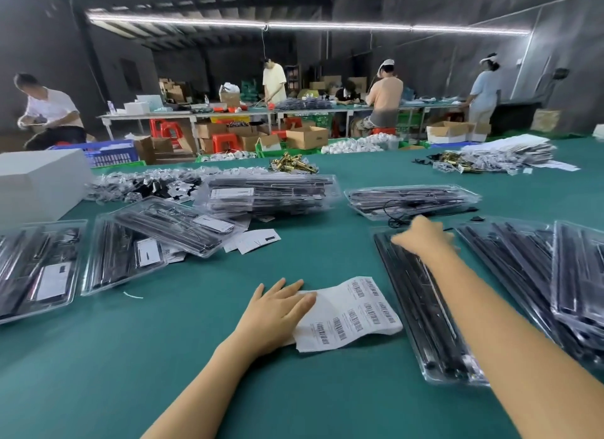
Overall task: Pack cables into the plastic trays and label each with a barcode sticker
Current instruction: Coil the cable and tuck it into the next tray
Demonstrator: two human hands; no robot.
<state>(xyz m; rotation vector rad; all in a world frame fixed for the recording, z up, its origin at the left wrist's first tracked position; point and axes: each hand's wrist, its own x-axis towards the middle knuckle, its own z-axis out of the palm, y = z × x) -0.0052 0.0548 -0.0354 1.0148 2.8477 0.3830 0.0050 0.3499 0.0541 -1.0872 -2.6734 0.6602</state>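
Head: tray lengthwise, far-left to near-right

On the green felt-covered worktop, the left hand lies flat with straight fingers pressing the left edge of a white paper sheet of barcode stickers. The right hand is blurred, reaching over the far end of a long clear plastic tray holding black cables; its grasp cannot be made out. More filled clear trays lie at the far right, stacked in the middle, and at the left, some bearing white labels. A white box stands far left.
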